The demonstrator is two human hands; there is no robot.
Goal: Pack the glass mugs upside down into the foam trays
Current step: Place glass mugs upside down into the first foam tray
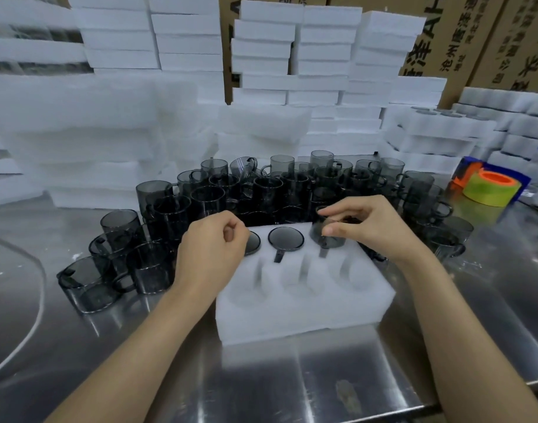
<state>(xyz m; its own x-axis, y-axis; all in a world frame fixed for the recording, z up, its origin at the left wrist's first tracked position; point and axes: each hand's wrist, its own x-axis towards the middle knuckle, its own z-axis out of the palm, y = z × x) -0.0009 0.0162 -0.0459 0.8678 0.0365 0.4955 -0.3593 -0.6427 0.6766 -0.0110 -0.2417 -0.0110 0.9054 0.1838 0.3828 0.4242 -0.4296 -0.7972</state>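
One view: head cam, worn on you. Faces forward and down across steel table. Wide-angle, straight edges bow near frame borders. Close range: your forearms enter from bottom corners; left hand and right hand, pinching glass mug, sit mid-frame over foam tray. Loose mugs just behind. Foam stacks and cartons fill top of frame.
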